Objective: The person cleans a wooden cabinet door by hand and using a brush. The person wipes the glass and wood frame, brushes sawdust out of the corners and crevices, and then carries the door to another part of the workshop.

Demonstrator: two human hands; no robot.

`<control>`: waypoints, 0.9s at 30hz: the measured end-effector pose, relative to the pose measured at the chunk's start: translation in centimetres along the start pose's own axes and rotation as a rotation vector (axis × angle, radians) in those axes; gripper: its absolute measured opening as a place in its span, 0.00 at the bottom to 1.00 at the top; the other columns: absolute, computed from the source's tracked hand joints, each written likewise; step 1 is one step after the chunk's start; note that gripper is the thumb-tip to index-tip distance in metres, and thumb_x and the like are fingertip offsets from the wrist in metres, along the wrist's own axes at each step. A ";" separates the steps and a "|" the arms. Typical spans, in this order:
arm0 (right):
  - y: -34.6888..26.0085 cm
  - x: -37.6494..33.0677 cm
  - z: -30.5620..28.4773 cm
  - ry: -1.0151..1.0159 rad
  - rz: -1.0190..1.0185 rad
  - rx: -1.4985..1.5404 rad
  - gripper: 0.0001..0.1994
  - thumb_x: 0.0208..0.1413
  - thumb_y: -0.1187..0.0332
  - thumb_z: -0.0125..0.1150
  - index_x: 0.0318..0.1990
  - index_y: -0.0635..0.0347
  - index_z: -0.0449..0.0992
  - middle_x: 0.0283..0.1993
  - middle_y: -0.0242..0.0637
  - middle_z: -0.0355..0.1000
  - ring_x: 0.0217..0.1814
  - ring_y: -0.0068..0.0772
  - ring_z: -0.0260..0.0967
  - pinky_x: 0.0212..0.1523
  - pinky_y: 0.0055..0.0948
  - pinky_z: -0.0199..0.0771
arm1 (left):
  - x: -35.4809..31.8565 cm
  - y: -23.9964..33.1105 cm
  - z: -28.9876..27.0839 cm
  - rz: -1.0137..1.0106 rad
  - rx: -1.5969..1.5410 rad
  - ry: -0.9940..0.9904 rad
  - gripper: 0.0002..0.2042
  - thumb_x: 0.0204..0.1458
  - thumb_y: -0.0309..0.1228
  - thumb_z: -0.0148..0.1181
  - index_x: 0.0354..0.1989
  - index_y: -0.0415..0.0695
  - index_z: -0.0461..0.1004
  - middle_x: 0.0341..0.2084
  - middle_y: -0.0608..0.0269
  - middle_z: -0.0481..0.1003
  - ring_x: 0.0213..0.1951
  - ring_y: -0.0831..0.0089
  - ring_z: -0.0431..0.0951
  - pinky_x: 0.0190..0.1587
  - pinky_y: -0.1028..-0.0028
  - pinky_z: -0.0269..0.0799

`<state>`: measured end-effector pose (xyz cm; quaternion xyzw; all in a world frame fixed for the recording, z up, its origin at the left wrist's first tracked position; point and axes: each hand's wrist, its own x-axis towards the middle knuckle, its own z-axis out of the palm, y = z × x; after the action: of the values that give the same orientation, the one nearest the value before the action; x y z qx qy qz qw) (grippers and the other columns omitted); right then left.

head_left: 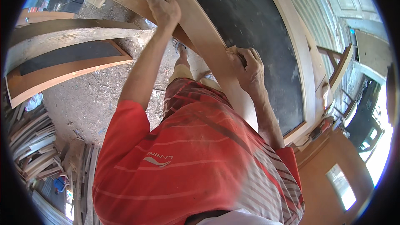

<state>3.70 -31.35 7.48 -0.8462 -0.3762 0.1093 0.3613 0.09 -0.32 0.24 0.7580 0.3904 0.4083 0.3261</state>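
Note:
A large framed panel (258, 29), dark with a pale wooden border, lies in front of me and runs from the top to the right. My left hand (163, 8) rests at the near border board (183, 4), fingers loosely bent and apart, with nothing visible in them. Farther right along the same border, my right hand (250, 66) is closed over the inner edge of the wood. Its fingers wrap round a small dark-brown piece (241, 60), mostly hidden in the grip. Both forearms reach forward over the board.
A second dark panel with a wooden frame (71, 71) stands at left beneath a curved timber (75, 33). Stacked wood strips (35, 141) fill the lower left. A brown door-like panel (329, 171) leans at lower right. Shavings litter the floor (83, 104). Corrugated sheeting (308, 4) stands behind.

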 end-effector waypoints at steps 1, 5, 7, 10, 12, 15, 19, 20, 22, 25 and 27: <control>-0.5 1.7 0.8 -0.014 -0.019 -0.003 0.10 0.61 0.68 0.69 0.45 0.65 0.82 0.39 0.49 0.78 0.41 0.49 0.78 0.44 0.40 0.77 | 0.0 -0.2 0.0 0.022 -0.018 0.022 0.21 0.68 0.30 0.45 0.67 0.37 0.67 0.69 0.34 0.62 0.72 0.41 0.60 0.74 0.52 0.56; -2.7 8.8 4.0 -0.004 0.054 -0.009 0.10 0.62 0.67 0.68 0.44 0.65 0.81 0.39 0.49 0.78 0.41 0.50 0.77 0.43 0.42 0.75 | -0.1 0.4 -0.2 0.015 -0.058 0.019 0.23 0.67 0.27 0.46 0.70 0.37 0.63 0.71 0.34 0.59 0.73 0.40 0.58 0.75 0.52 0.55; -3.7 12.5 5.7 -0.004 0.064 -0.002 0.10 0.61 0.68 0.66 0.44 0.65 0.81 0.41 0.49 0.78 0.45 0.54 0.76 0.46 0.46 0.75 | 0.1 0.6 -0.9 -0.006 -0.157 -0.025 0.24 0.67 0.24 0.46 0.72 0.37 0.60 0.72 0.33 0.58 0.74 0.39 0.57 0.75 0.51 0.53; -4.7 18.0 8.2 -0.013 0.090 0.014 0.10 0.61 0.66 0.67 0.43 0.64 0.81 0.40 0.49 0.78 0.45 0.56 0.76 0.47 0.47 0.75 | 0.5 0.1 -1.8 0.035 -0.167 -0.068 0.25 0.67 0.23 0.46 0.73 0.37 0.59 0.72 0.33 0.57 0.75 0.38 0.56 0.75 0.50 0.53; -5.6 21.8 9.9 0.020 0.021 -0.013 0.11 0.62 0.64 0.67 0.42 0.64 0.82 0.40 0.50 0.79 0.45 0.57 0.76 0.47 0.47 0.75 | 0.6 0.0 -1.9 0.012 -0.181 -0.060 0.26 0.67 0.23 0.46 0.74 0.38 0.58 0.74 0.34 0.55 0.75 0.37 0.55 0.75 0.49 0.54; -8.4 27.1 11.8 0.046 -0.049 -0.037 0.12 0.63 0.62 0.67 0.41 0.64 0.83 0.41 0.51 0.80 0.46 0.57 0.77 0.48 0.47 0.76 | 1.0 0.6 -2.4 -0.054 -0.270 -0.114 0.26 0.66 0.23 0.48 0.73 0.38 0.59 0.75 0.32 0.50 0.75 0.34 0.53 0.75 0.50 0.53; -10.8 33.6 14.7 0.009 -0.069 -0.007 0.14 0.64 0.58 0.66 0.41 0.63 0.84 0.42 0.52 0.81 0.46 0.58 0.77 0.48 0.48 0.76 | 1.0 0.8 -3.2 -0.097 -0.308 -0.207 0.24 0.59 0.18 0.55 0.65 0.41 0.65 0.76 0.28 0.41 0.73 0.25 0.54 0.70 0.46 0.65; -11.1 35.2 15.4 0.015 -0.085 -0.015 0.16 0.64 0.57 0.66 0.40 0.63 0.84 0.42 0.52 0.81 0.46 0.59 0.77 0.49 0.49 0.76 | 1.1 0.8 -3.2 -0.081 -0.280 -0.241 0.23 0.57 0.16 0.57 0.61 0.41 0.68 0.76 0.28 0.40 0.73 0.23 0.53 0.70 0.47 0.64; -11.4 38.7 17.4 0.009 -0.107 -0.018 0.17 0.63 0.55 0.65 0.40 0.63 0.83 0.42 0.52 0.80 0.46 0.59 0.77 0.49 0.50 0.76 | 1.3 0.4 -3.1 -0.054 -0.310 -0.214 0.22 0.55 0.14 0.57 0.59 0.42 0.69 0.76 0.27 0.40 0.73 0.22 0.52 0.71 0.49 0.63; -11.9 44.1 19.3 0.037 -0.131 -0.088 0.18 0.63 0.53 0.65 0.39 0.63 0.82 0.43 0.53 0.80 0.46 0.60 0.78 0.49 0.51 0.76 | 1.3 0.3 -2.5 -0.017 -0.379 -0.197 0.21 0.53 0.10 0.56 0.55 0.43 0.69 0.76 0.26 0.40 0.74 0.22 0.51 0.71 0.52 0.62; -13.1 46.7 19.4 -0.075 -0.064 -0.210 0.19 0.62 0.53 0.64 0.40 0.64 0.81 0.43 0.54 0.80 0.47 0.61 0.78 0.48 0.51 0.76 | 1.3 0.2 -2.5 -0.016 -0.411 -0.203 0.22 0.52 0.09 0.56 0.54 0.42 0.69 0.76 0.25 0.40 0.74 0.24 0.52 0.70 0.54 0.62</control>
<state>19.88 18.27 6.70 -0.8622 -0.4257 0.0895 0.2595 -1.59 1.15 2.02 0.7098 0.2700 0.3983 0.5145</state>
